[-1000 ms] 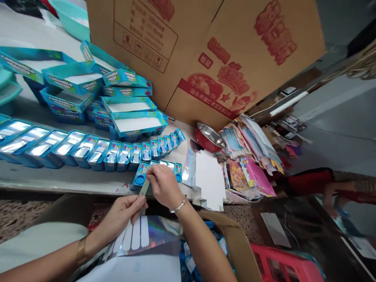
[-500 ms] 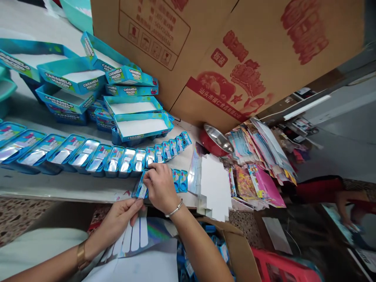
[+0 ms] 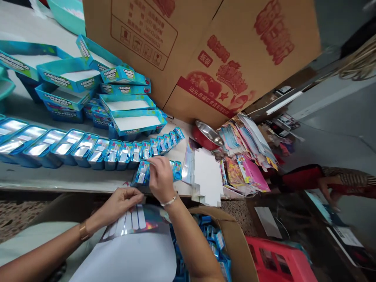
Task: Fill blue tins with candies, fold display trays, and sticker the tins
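Note:
My right hand (image 3: pixel 161 178) has its fingers curled at the top right of a small blue box (image 3: pixel 143 172) with a shiny pale strip on its lid. It hides part of the boxes behind it. Below and to the left, my left hand (image 3: pixel 125 201) is pinched at the top edge of a shiny sheet of white strip labels (image 3: pixel 135 219), which slopes over my lap. Its fingertips are partly hidden. Behind my hands, a long row of matching blue boxes (image 3: pixel 100 150) curves along the table, pale strips across their lids.
Open blue display trays (image 3: pixel 138 121) are stacked behind the row. A large cardboard carton (image 3: pixel 190 51) stands at the back. To the right are a red metal bowl (image 3: pixel 208 135), white card (image 3: pixel 208 176) and piled packaging. Below, an open carton (image 3: pixel 235 239) holds blue boxes, beside a red stool (image 3: pixel 282 258).
My hands have drawn apart: the right shifted to the upper right of the box, and the left backed away from it. The strip now lies on the box lid. The view has shifted slightly.

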The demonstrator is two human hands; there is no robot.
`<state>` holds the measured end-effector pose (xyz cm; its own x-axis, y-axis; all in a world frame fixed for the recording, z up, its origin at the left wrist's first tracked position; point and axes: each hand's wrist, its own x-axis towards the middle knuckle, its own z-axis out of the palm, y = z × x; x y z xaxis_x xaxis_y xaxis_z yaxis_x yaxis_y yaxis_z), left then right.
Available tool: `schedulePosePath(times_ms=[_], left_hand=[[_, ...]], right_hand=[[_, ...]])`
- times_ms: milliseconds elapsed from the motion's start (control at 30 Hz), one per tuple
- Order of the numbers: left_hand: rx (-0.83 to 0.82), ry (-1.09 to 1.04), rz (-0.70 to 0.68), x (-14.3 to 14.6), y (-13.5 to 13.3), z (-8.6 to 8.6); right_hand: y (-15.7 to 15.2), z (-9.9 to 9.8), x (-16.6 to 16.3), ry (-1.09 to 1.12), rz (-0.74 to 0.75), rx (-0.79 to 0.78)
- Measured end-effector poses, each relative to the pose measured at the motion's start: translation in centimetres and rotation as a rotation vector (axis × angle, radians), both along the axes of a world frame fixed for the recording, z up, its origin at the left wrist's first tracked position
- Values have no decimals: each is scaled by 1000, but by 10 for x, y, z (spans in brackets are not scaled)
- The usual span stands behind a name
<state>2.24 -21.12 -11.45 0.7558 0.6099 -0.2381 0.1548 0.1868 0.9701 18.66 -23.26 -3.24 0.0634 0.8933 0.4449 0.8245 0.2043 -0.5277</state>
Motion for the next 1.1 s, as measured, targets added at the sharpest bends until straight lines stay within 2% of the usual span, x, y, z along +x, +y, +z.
schedulePosePath(times_ms=[67, 100, 167, 233, 267, 300, 367, 433, 533, 600, 700, 800, 900, 967, 1033, 1100], left_hand=[[38, -70, -44, -4, -8, 17], [67, -98, -60, -5, -12, 25], [148, -143, -74, -5, -18, 37], [254, -152, -74, -1, -23, 47], [307, -137, -72, 3, -23, 51], [350, -111, -73, 7, -23, 54], [369, -62, -134, 14, -23, 60], [285, -44, -263, 20, -21, 65], [70, -58, -397, 24, -21, 70], [-23, -75, -373, 25, -22, 71], [-63, -87, -324, 27, -22, 70], [-18, -63, -294, 28, -21, 60], [176, -18, -175, 25, -19, 41], [239, 2, -147, 21, -21, 30], [143, -30, -225, 18, -23, 25], [-31, -128, -308, 17, -27, 27]], right_hand=[[-32, 14, 3, 135, -19, 9], [-50, 21, 5, 173, -5, -60], [-85, 31, 9, 180, 65, -295], [-114, 35, 11, 182, 90, -495], [-125, 35, 12, 200, 63, -536], [-134, 33, 12, 221, 16, -534], [-147, 27, 10, 220, -83, -434], [-154, 21, 8, 114, -128, -290], [-159, 14, 7, -90, -111, -105], [-159, 10, 6, -141, -103, -13], [-155, 6, 5, -39, -110, 48], [-148, 8, 6, 99, -112, -3], [-135, 21, 12, 134, -100, -71], [-121, 33, 19, 137, -77, -125], [-105, 45, 26, 138, -34, -199], [-86, 53, 32, 117, 24, -273]])
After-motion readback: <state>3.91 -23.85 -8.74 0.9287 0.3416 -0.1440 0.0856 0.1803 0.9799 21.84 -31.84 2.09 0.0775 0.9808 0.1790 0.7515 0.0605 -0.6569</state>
